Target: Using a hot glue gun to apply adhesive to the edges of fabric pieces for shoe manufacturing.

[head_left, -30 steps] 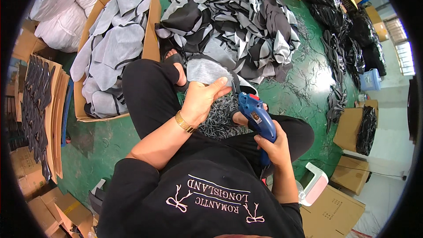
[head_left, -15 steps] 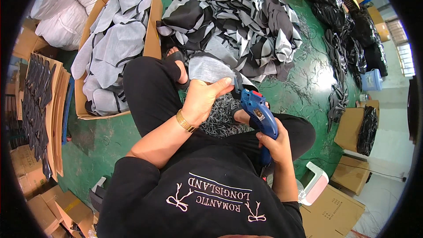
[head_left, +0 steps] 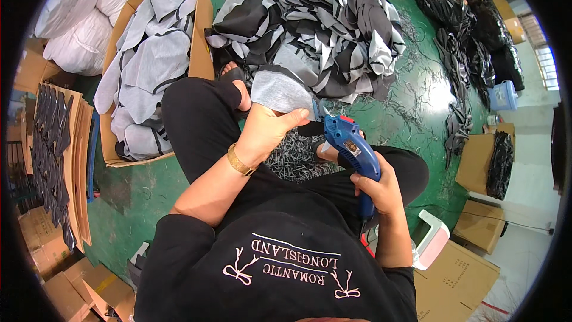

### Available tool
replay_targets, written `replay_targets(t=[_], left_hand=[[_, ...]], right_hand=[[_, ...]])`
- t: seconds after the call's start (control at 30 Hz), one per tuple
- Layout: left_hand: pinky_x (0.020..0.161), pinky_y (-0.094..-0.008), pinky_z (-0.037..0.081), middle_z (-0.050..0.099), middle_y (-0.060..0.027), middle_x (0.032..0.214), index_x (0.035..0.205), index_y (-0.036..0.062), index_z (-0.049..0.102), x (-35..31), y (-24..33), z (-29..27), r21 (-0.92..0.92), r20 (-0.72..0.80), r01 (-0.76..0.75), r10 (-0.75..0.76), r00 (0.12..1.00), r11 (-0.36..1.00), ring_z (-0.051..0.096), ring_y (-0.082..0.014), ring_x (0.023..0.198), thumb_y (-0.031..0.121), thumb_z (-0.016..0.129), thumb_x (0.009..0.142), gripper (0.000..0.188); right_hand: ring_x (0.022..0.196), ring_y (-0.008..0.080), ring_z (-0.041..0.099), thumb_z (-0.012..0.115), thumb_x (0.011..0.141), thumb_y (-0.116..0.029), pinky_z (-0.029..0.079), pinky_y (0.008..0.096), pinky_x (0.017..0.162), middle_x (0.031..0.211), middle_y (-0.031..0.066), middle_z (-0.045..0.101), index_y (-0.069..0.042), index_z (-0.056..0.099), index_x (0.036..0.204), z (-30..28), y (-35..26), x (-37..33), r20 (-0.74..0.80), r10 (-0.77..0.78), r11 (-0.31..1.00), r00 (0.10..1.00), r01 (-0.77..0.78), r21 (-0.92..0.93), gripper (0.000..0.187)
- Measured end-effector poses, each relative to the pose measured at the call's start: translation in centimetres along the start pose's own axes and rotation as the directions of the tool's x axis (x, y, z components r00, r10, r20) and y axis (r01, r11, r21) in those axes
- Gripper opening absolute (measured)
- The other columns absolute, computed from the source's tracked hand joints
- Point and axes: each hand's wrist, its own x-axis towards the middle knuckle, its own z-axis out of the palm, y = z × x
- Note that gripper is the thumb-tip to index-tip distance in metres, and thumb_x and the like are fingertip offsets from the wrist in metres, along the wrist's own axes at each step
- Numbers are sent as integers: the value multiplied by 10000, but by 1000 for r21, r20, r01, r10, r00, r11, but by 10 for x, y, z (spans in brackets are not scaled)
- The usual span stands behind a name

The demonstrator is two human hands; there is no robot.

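One grey piece (head_left: 277, 90): at the near side of the heap (head_left: 333, 30), its right end just beside the cutter's nose; probably mid-trim, though how much of its edge is done cannot be told.
Left hand (head_left: 271, 130): nearer the wearer than the heap, thumb and fingers pinched together on the piece's near edge.
Right hand (head_left: 381, 185): nearer the wearer than the heap, clamped around the blue cutter (head_left: 351, 143); whether the blade is in cloth cannot be told.
Trimmings (head_left: 295, 155): thin strips piled nearer than the heap, others scattered to its right, so much cutting seems done.
Carton (head_left: 201, 42): left of the heap, filled with grey pieces, presumably the finished ones.
Heap: large, loose, grey and black; likely the work left, though its pieces' edges are too jumbled to judge.
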Motion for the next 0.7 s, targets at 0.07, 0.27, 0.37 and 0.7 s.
replay_targets(t=[0.07, 0.27, 0.37, 0.7], left_hand=[[742, -293, 551, 631, -53, 960, 1055, -4, 582, 0, 3, -3, 38, 74, 1, -4, 997, 999, 627, -135, 844, 12, 679, 819, 255], [760, -296, 554, 609, -45, 1034, 1212, 43, 502, 0, 12, -14, 130, 167, 81, -102, 981, 988, 613, -135, 910, -24, 686, 796, 460], [746, -268, 524, 608, -29, 997, 1153, 10, 526, -4, 17, -11, 138, 214, 66, -94, 972, 988, 602, -115, 865, -34, 662, 805, 376], [737, -269, 531, 612, -33, 1020, 1183, 18, 524, -12, 5, -9, 152, 284, 196, -233, 930, 969, 610, -118, 875, -19, 659, 809, 399]], right_hand=[[592, 93, 541, 693, 734, -44, 464, 248, 521, 780, 36, 572, 24, 542, 1086, -3, 0, 0, 19, 11, 999, 1000, -11, -32, 389], [604, 98, 547, 692, 736, -33, 472, 254, 523, 786, 30, 557, 26, 542, 1094, -6, -2, -1, 68, 73, 997, 995, -76, 34, 392], [608, 101, 550, 688, 737, -24, 473, 256, 523, 776, 22, 546, 28, 541, 1100, -5, -3, -1, 88, 80, 995, 993, -85, 55, 395], [632, 102, 564, 717, 730, -64, 483, 245, 569, 846, 73, 635, 28, 552, 1075, 8, -13, 22, -17, -161, 969, 987, 162, 188, 393]])
